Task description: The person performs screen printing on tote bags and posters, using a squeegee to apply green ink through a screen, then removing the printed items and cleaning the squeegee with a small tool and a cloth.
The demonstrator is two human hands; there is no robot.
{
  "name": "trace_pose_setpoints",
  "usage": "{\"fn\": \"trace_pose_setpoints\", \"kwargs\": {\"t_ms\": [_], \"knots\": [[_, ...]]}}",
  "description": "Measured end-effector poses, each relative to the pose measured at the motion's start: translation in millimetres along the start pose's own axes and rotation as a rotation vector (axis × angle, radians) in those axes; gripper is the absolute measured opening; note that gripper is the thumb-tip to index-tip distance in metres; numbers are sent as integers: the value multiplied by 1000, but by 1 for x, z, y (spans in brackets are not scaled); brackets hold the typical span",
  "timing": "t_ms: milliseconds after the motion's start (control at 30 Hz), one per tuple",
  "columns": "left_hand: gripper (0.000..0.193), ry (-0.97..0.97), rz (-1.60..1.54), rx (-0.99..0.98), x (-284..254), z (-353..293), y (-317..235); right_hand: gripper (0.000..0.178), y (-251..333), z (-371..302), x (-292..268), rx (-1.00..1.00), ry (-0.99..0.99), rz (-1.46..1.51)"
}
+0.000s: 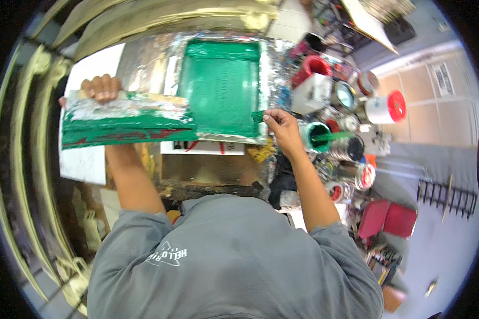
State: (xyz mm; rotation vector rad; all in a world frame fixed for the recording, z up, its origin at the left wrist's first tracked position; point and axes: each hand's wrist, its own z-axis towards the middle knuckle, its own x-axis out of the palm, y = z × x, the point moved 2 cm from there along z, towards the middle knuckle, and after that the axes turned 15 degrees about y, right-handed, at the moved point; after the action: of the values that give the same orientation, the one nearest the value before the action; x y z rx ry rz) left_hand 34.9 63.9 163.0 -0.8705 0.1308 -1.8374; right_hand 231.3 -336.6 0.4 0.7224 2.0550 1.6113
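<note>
My left hand (101, 88) is closed around the top edge of a wide squeegee (133, 119), whose face is smeared with white and green ink and some dark red streaks. The squeegee is raised over the left side of the table and hides part of it. To its right lies a screen-printing frame (223, 87) with green ink spread over its mesh, thicker at the far end. My right hand (283, 129) pinches a small green-coated scrap (257, 116) at the frame's right edge. I cannot make out what the scrap is.
Under the frame and squeegee, white sheets (82, 166) lie on the ink-stained table. Paint tubs crowd the right side, among them an open green-ink tub (315, 137) with a green stick and a white bucket with a red lid (396, 107). A yellow sponge-like piece (262, 153) sits near the frame.
</note>
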Motion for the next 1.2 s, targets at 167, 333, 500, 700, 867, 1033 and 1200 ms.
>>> {"fn": "trace_pose_setpoints", "kwargs": {"t_ms": [167,333,500,700,867,1033,1200], "knots": [[72,148,-195,-77,-20,20,54,20,49,-116,-56,-81,-383,-49],[76,238,-302,-81,-9,50,117,14,59,-177,-103,-176,-647,-842],[72,225,-358,-140,46,66,166,27,24,-171,-107,-335,-580,-1138],[66,298,-447,-149,43,72,211,41,-5,-167,-115,-335,-438,-1294],[54,347,-629,-138,60,79,249,44,-24,-183,-135,-348,-203,-1341],[52,246,-724,-149,94,85,259,51,-14,-190,-152,-437,-117,-1290],[41,208,-775,-141,92,91,269,39,3,-203,-164,-429,-135,-1185]]}}
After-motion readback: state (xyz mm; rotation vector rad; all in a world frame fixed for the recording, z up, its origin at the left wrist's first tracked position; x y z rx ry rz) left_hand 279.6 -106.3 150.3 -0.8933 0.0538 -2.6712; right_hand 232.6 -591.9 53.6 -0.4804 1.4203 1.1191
